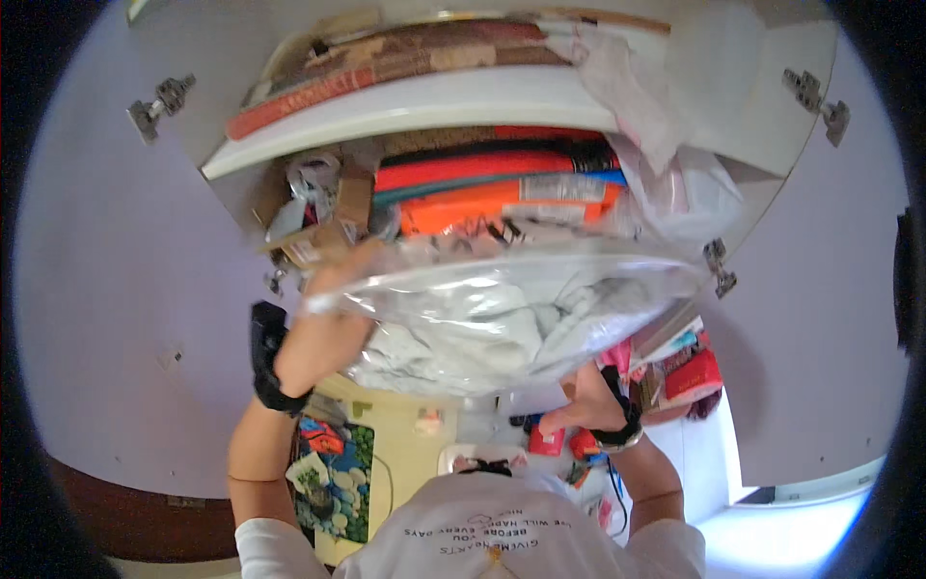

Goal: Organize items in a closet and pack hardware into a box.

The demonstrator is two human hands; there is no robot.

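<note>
A clear plastic bag (470, 318) with white and grey fabric-like contents spans the middle of the view, in front of an open cupboard. My left hand (333, 333), a black band at its wrist, grips the bag's left end; the bag's film partly covers its fingers. Below the bag's right part is my right hand (593, 402), with a black band and a watch-like band at the wrist. Its fingers are spread near the bag's lower edge, and whether they hold the film cannot be told. Behind the bag, an orange package (463, 206) lies on the lower shelf.
Flat cardboard boxes (434, 58) lie on the upper shelf (434, 101). A white plastic bag (680, 188) hangs at the right, and small cartons (318, 246) stand at the left. Cupboard doors (108, 275) stand open on both sides. Red packages (693, 375) are piled lower right.
</note>
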